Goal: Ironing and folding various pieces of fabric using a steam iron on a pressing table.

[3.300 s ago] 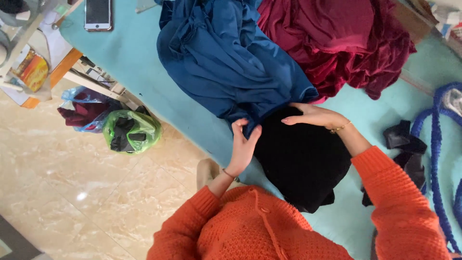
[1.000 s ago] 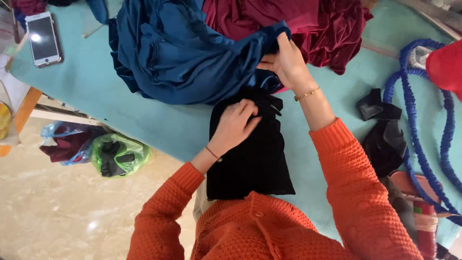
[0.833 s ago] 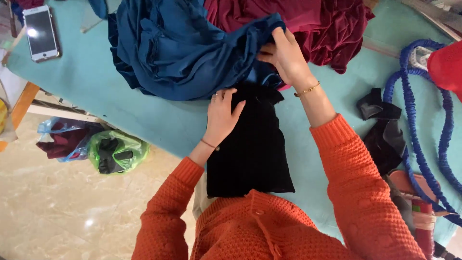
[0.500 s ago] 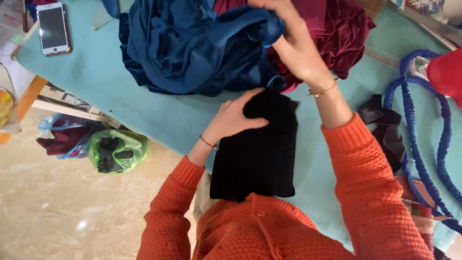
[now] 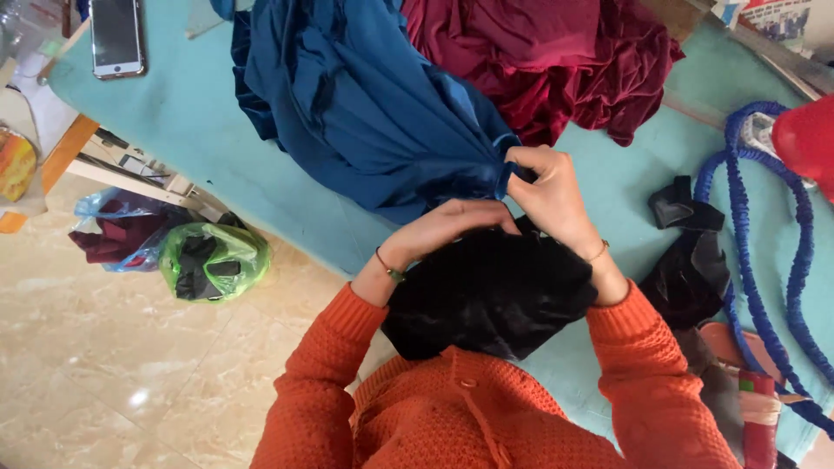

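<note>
Right hand (image 5: 546, 191) pinching blue cloth (image 5: 373, 113), left hand (image 5: 452, 227) flat just below it (orange sleeves, both wrists bent)

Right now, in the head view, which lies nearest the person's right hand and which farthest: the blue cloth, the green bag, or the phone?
From the right hand:
1. Blue cloth, pinched in its fingers.
2. Green bag, on the floor, left.
3. Phone, far top-left table corner.
</note>
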